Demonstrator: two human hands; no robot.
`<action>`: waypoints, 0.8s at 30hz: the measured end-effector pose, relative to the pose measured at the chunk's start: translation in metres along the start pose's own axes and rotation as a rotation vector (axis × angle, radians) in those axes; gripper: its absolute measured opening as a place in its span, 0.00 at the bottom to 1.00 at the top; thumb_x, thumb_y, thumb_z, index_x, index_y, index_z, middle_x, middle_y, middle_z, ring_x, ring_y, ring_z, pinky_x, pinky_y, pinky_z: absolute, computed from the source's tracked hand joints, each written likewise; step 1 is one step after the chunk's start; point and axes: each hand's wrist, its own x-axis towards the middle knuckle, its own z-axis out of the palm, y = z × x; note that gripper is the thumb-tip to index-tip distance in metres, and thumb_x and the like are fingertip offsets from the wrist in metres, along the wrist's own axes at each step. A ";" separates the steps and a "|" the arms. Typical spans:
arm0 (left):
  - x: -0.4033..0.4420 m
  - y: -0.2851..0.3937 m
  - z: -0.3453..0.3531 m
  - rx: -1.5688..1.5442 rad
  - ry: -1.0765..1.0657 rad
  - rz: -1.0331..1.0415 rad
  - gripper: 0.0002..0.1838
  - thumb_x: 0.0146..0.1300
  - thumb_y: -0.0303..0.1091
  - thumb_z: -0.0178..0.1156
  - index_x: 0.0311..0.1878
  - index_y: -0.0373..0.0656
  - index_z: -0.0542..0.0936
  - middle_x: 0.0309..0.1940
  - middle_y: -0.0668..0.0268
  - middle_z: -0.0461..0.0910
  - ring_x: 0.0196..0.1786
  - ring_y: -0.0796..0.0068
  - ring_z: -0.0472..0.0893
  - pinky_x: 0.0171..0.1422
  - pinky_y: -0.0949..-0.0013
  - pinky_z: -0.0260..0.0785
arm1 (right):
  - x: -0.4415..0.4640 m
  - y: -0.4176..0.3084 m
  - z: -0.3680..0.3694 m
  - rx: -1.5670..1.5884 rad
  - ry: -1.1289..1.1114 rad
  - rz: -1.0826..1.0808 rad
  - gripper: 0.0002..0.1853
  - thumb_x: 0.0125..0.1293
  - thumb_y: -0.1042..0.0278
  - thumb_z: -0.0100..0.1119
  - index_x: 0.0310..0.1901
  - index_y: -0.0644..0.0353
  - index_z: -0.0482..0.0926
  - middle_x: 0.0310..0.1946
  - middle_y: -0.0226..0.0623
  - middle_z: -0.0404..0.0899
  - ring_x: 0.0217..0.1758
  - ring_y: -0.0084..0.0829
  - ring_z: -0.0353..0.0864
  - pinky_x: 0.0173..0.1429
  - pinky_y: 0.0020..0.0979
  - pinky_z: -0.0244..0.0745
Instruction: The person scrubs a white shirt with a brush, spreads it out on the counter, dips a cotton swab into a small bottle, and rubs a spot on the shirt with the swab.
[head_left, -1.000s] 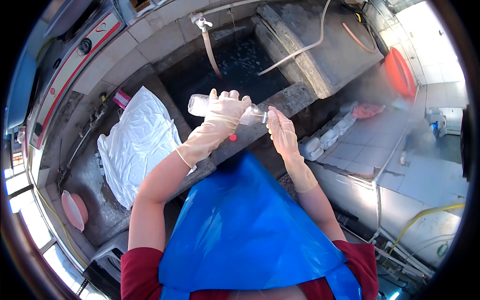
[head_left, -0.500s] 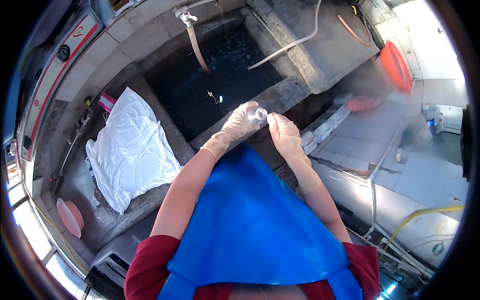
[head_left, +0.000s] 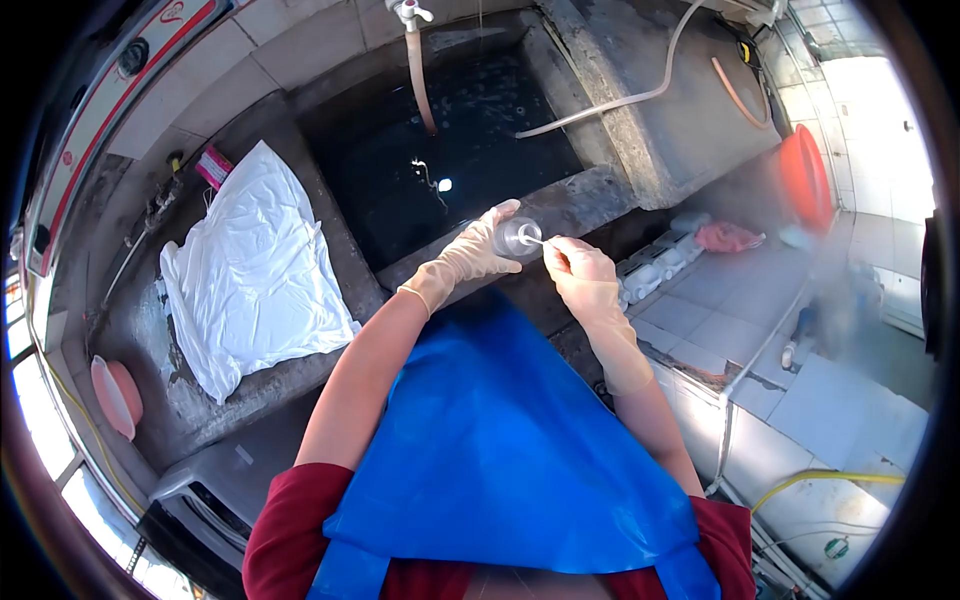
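My left hand (head_left: 478, 246), in a pale translucent glove, is wrapped round the side of a clear bottle (head_left: 514, 232) whose mouth faces up toward me. Gloved the same way, my right hand (head_left: 580, 275) pinches a thin white stick or strip (head_left: 533, 240) that reaches to the bottle's mouth. Both hands are over the front ledge of a concrete basin of dark water (head_left: 390, 180). Whether the strip's far end is inside the bottle is too small to tell.
A white cloth (head_left: 255, 275) lies on the left ledge beside a pink packet (head_left: 212, 167). A hose (head_left: 418, 85) hangs from a tap into the water; another hose (head_left: 610, 103) crosses the right slab. Wrapped white items (head_left: 655, 272) and a red basin (head_left: 805, 180) are at right.
The bottle has turned from lying sideways to mouth toward me. My right hand has moved slightly away from it, with the white strip now showing. The camera view has shifted.
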 end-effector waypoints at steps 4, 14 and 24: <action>-0.004 0.007 -0.009 0.000 -0.033 0.004 0.61 0.44 0.40 0.83 0.80 0.43 0.57 0.76 0.53 0.63 0.80 0.58 0.61 0.83 0.61 0.54 | 0.003 0.008 0.002 0.022 0.124 -0.110 0.05 0.64 0.71 0.63 0.31 0.57 0.77 0.25 0.37 0.79 0.29 0.43 0.81 0.35 0.38 0.75; -0.086 -0.001 -0.026 -0.042 0.415 0.052 0.47 0.61 0.38 0.76 0.78 0.40 0.58 0.76 0.55 0.64 0.78 0.60 0.64 0.81 0.58 0.57 | -0.013 0.041 -0.031 0.803 0.162 0.555 0.13 0.71 0.57 0.65 0.41 0.61 0.84 0.23 0.26 0.77 0.20 0.13 0.69 0.22 0.18 0.60; -0.281 -0.113 -0.119 0.236 0.972 -0.080 0.16 0.68 0.23 0.62 0.58 0.39 0.81 0.59 0.48 0.79 0.63 0.51 0.79 0.67 0.59 0.70 | 0.002 -0.120 0.079 0.903 -0.243 0.535 0.12 0.73 0.64 0.64 0.47 0.66 0.83 0.27 0.29 0.79 0.24 0.16 0.73 0.27 0.19 0.66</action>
